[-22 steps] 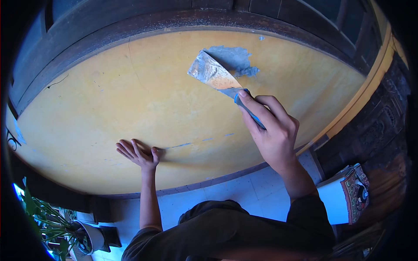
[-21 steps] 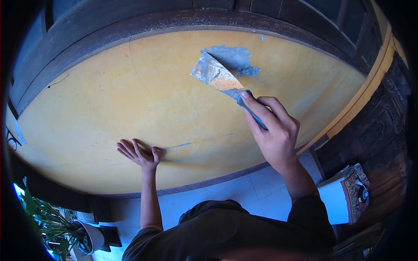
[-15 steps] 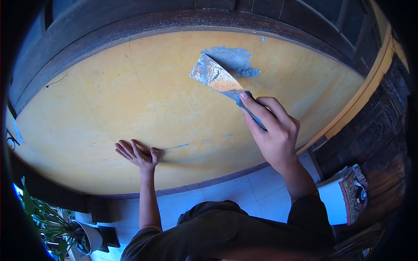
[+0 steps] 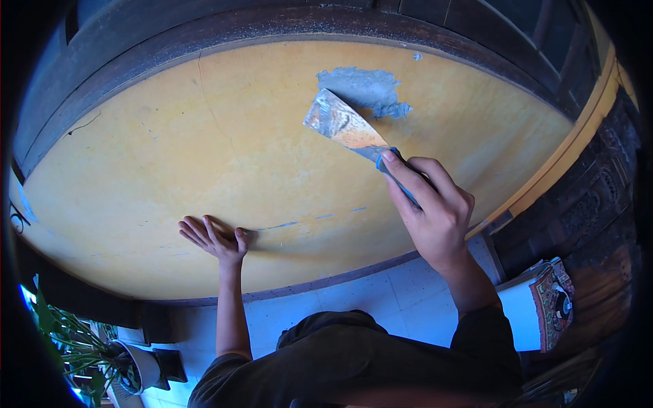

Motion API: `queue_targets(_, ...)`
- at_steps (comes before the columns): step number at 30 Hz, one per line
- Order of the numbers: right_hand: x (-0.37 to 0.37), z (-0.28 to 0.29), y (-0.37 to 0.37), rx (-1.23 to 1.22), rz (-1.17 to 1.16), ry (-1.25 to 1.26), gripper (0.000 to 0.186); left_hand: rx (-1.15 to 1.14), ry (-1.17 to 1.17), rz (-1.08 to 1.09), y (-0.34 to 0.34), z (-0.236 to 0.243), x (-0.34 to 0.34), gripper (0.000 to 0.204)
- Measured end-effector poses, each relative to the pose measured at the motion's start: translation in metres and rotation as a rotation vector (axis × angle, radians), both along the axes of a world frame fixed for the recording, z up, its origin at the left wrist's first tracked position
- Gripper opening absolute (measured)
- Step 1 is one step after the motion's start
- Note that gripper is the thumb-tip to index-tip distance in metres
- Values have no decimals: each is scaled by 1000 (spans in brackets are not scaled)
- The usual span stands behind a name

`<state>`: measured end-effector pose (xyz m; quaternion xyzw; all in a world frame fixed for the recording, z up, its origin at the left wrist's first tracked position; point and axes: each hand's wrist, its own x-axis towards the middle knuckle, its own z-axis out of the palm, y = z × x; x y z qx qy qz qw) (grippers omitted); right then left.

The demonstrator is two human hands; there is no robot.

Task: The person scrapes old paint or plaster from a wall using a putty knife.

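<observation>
My right hand point(image 4: 435, 214) grips a putty knife with a dark blue handle; its wide metal blade point(image 4: 340, 121), streaked with grey and bare metal, lies over the yellow wall point(image 4: 163, 163) just below an irregular patch of exposed grey plaster point(image 4: 357, 81). Whether the blade touches the surface I cannot tell. My left hand point(image 4: 212, 236) rests flat and open against the wall lower and to the left, fingers spread, holding nothing, beside a faint line of small chips point(image 4: 289, 223).
Dark wooden panelling point(image 4: 462, 27) borders the wall above, with carved dark wood point(image 4: 585, 211) at right. A tiled floor point(image 4: 354, 292) shows below, with a potted plant point(image 4: 139, 367) at lower left and a white object with patterned cloth point(image 4: 551, 302) at lower right.
My right hand and the blade have shifted a little down and to the right, baring more of the grey patch's left part. My left hand stays about where it was.
</observation>
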<state>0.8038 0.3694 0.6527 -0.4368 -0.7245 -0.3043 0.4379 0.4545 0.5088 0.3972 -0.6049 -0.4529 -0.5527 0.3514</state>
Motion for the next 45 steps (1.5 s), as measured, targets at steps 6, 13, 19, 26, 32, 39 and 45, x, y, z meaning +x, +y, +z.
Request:
queue_targets(6, -2, -1, 3, 24, 35, 23, 47, 3, 6, 3, 1, -1, -1, 84)
queue_targets(13, -2, 1, 9, 56, 36, -2, 46, 15, -2, -1, 4, 2, 1, 83)
queue_targets(19, -4, 5, 5, 22, 20, 41, 45, 18, 0, -3, 2, 0, 1, 84)
queue_targets(26, 4, 7, 5, 34, -9, 32, 41, 7, -22, -9, 2, -6, -1, 84)
queue_targets(32, 8, 5, 6, 33, -5, 42, 40, 18, -22, -12, 6, -3, 0, 85)
queue_targets(39, -1, 6, 4, 49, 25, 72, 40, 35, 14, 28, -11, 24, -2, 80)
queue_targets(45, -2, 9, 5, 52, 44, 71, 40, 130, 128, -19, -29, 139, -14, 67)
